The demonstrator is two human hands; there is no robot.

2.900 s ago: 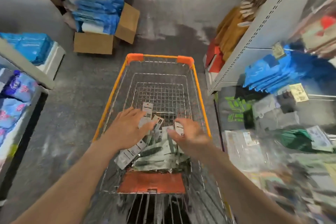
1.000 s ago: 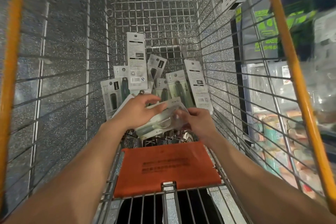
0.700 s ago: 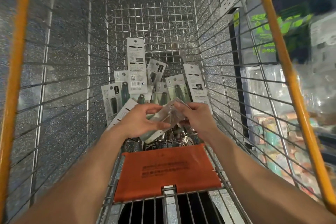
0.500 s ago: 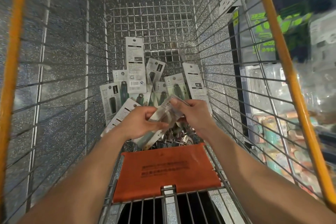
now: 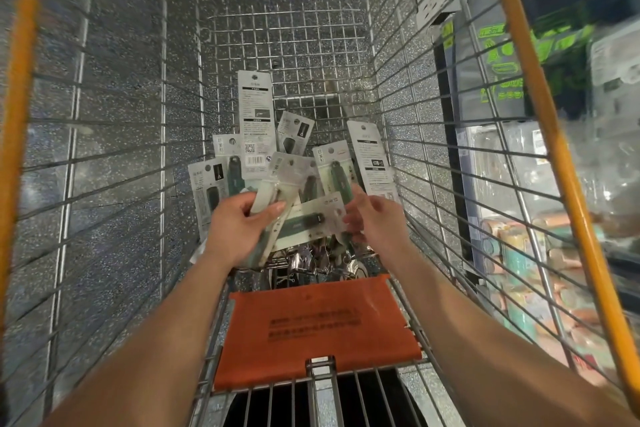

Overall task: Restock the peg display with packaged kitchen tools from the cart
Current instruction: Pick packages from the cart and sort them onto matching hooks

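Note:
Both my arms reach down into a wire shopping cart (image 5: pixel 408 135) with orange rims. Several packaged kitchen tools (image 5: pixel 254 121) on white cards stand and lean in a pile at the cart's bottom. My left hand (image 5: pixel 239 229) grips a small bundle of clear packs (image 5: pixel 277 184), thumb across the front. My right hand (image 5: pixel 372 222) pinches the end of one pack with a dark green handle (image 5: pixel 311 218), which lies crosswise between the two hands. Loose shiny metal tools (image 5: pixel 311 260) lie under the hands.
An orange child-seat flap (image 5: pixel 318 326) lies folded near me inside the cart. Beyond the cart's right side, blurred shelving (image 5: pixel 588 156) holds packaged goods, green-printed dark items and blue packs. Speckled grey floor shows through the wire at the left.
I leaned in over the cart and gathered packs with both hands. In the last half second the left hand's bundle tilted upright and the right hand drew one pack out sideways.

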